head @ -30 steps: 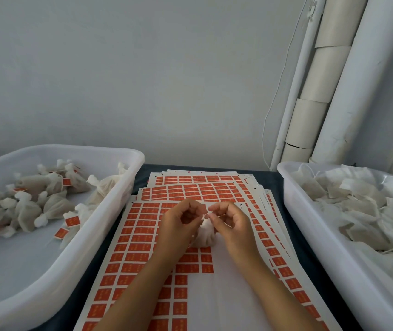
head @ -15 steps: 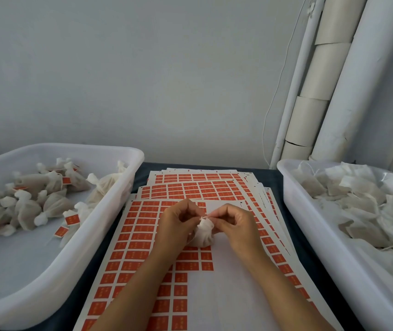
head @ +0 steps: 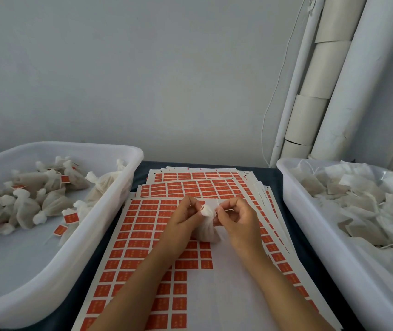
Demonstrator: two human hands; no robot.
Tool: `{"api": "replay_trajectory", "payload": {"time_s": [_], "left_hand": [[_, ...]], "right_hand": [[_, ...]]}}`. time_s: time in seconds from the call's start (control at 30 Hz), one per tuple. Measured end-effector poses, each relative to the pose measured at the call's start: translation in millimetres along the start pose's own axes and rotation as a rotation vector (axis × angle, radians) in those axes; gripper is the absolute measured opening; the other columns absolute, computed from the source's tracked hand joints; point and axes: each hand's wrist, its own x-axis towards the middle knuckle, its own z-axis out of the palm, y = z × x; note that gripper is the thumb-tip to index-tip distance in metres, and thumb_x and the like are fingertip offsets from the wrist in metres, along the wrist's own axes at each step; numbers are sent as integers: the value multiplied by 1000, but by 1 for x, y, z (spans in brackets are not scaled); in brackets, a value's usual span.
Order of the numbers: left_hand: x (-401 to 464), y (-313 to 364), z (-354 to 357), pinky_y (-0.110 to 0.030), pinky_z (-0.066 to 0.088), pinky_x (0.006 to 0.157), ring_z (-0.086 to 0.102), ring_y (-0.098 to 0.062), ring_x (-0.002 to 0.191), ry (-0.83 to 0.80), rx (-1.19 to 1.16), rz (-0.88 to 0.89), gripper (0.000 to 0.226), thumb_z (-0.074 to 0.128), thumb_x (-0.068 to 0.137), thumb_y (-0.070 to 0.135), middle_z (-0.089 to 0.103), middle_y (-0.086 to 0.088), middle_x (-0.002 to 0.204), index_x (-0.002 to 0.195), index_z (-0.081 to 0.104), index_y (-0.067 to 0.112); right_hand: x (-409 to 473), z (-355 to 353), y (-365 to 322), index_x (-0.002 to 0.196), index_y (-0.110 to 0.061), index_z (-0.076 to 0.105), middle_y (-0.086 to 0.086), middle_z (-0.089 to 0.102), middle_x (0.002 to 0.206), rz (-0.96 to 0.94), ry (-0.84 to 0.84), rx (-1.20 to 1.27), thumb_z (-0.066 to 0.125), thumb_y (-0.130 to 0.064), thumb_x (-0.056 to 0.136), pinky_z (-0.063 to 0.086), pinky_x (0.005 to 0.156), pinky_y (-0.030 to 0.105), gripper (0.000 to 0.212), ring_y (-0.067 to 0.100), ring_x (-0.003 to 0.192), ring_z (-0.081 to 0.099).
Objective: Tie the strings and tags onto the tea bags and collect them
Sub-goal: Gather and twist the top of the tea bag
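Observation:
A white tea bag [head: 208,227] sits gathered into a pouch between my hands, above the top sheet of orange tag stickers [head: 140,237]. My left hand [head: 181,223] pinches the bunched neck of the pouch. On the other side, my right hand [head: 238,220] pinches a thin white string [head: 225,210] at that neck. The left white tub [head: 119,199] holds several tied tea bags [head: 28,201] with orange tags. The right white tub [head: 293,201] is piled with loose untied tea bags [head: 362,206] and strings.
Several sticker sheets [head: 200,180] lie fanned in a stack on the dark table [head: 140,173] between the tubs. Behind stands a pale wall, with white pipes and cardboard tubes [head: 315,96] leaning at the back right, beside a thin white cable [head: 269,111].
My hands have drawn slightly apart at the neck of the tea bag, and the string now shows taut by my right fingers. The pouch stays in the same spot.

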Motion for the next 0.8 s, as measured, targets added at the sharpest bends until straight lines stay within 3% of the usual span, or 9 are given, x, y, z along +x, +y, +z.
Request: {"api": "replay_trajectory", "payload": {"time_s": [0.13,0.2,0.3,0.37,0.43,0.53,0.67,0.8], "left_hand": [[-1,-2,-3,-9,48,70,56,-15,97,-103,-23,-10,20,49,94,7,57,-5,104,100,46,26],[-2,-3,-2,-10,48,69,56,-12,97,-167,54,-9,26,57,92,17,55,2,105,107,41,30],[0,-5,2,-7,46,64,57,7,82,-112,143,28,17,60,90,27,58,12,96,103,50,32],[2,-7,2,-6,45,61,56,7,71,-69,192,49,4,56,92,28,59,10,86,96,56,29],[3,-9,1,-6,43,58,54,2,65,-49,248,55,6,53,93,28,58,8,78,92,58,24],[3,-10,1,-5,42,55,53,-1,61,-43,316,57,12,53,94,29,56,10,71,85,58,23],[4,-9,3,-5,41,53,53,2,58,-19,344,65,18,53,94,26,56,13,67,78,58,28],[3,-9,4,-6,43,54,56,5,60,37,327,79,14,57,92,26,59,12,68,79,59,26]], "right_hand": [[2,-2,-2,82,-26,56,-5,66,90,32,39,6,67,-15,84,56,66,18,15,14,81,68],[2,-2,-3,87,-28,58,-7,67,94,47,7,23,67,-15,84,57,64,19,16,12,81,69],[3,-3,-4,96,-30,61,-14,66,95,15,-70,-51,68,-17,83,53,61,12,20,2,79,67],[4,-7,-4,98,-26,63,-13,67,93,-58,-145,-184,69,-18,82,49,64,7,19,-5,76,65],[4,-11,-4,95,-20,67,-8,69,92,-164,-219,-347,68,-18,82,45,68,1,13,-9,73,62],[5,-15,-6,94,-16,69,-4,69,95,-263,-258,-519,67,-21,83,40,70,-4,12,-5,71,58],[6,-15,-9,102,-15,67,-1,68,105,-363,-269,-712,63,-24,86,30,68,-6,19,8,90,63],[7,-10,-11,111,-14,64,1,66,112,-404,-284,-839,60,-24,89,32,81,5,24,14,97,64]]}}
